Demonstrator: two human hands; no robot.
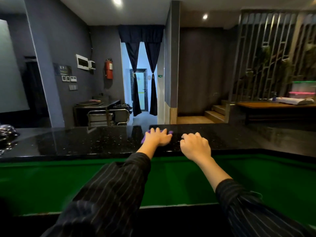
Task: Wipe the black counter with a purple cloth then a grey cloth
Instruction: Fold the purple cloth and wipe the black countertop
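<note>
The black speckled counter (95, 142) runs across the middle of the view. My left hand (158, 136) lies flat on a purple cloth (143, 139), pressing it onto the counter; only the cloth's edges show around my fingers. My right hand (195, 146) rests beside it on the counter's near edge, fingers curled, holding nothing. No grey cloth is in view.
A green surface (51, 182) sits below the counter's near edge. A shiny metal object (7, 134) stands on the counter at far left. Beyond the counter are a steel cart (109, 115), a curtained doorway (142, 79), steps and a wooden table (273, 105) with boxes.
</note>
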